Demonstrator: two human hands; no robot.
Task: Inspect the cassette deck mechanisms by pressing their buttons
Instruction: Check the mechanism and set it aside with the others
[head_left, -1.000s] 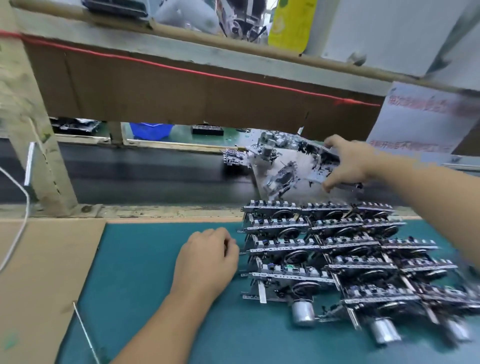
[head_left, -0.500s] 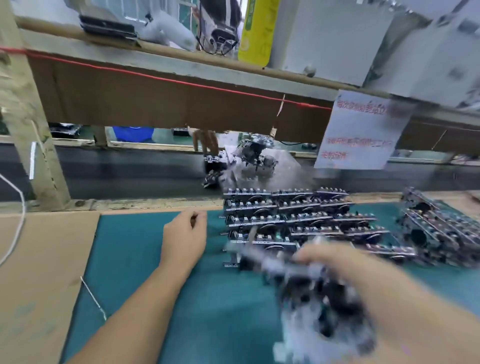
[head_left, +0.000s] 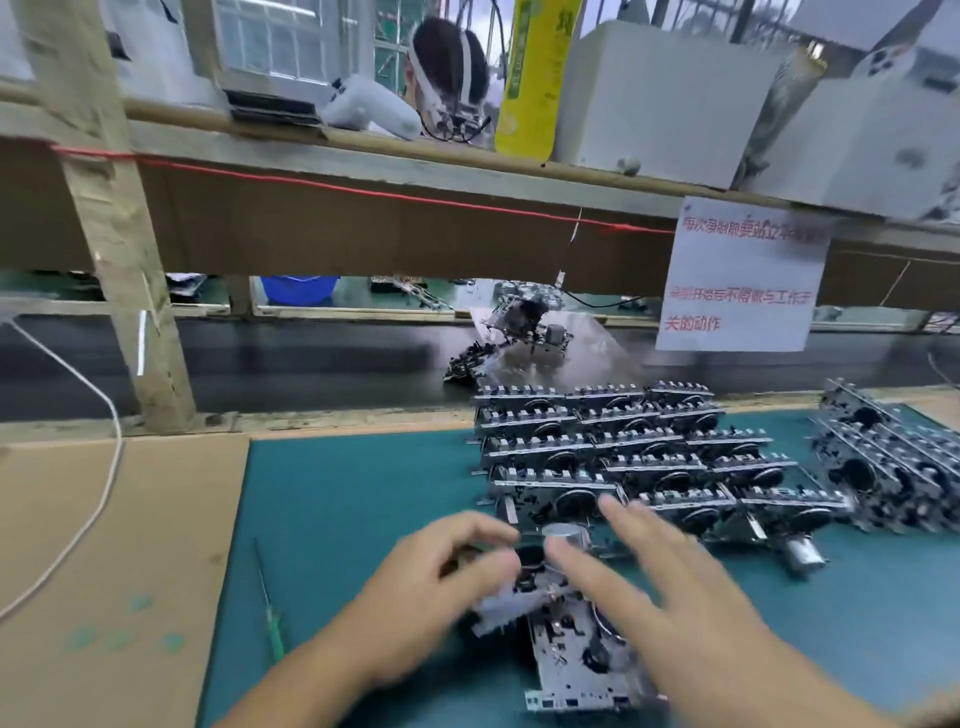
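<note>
Factory bench (head_left: 119, 545), cardboard-covered on the left, with a teal mat (head_left: 353, 499) across the middle and right. Near centre: one cassette deck mechanism (head_left: 566, 639), lying on the mat between both hands. Left hand (head_left: 441, 587): fingers curled at the mechanism's left edge; blurred, so actual grip cannot be told. Right hand (head_left: 670, 587): fingers straight and spread, over the mechanism's right side. Far right of centre: rows of cassette deck mechanisms (head_left: 623, 447), closely packed; a second cluster (head_left: 883, 467) at the right edge. Green-handled screwdriver (head_left: 270, 613) on the mat's left margin. Printed notice (head_left: 737, 275) hanging from the shelf (head_left: 363, 150) above.
</note>
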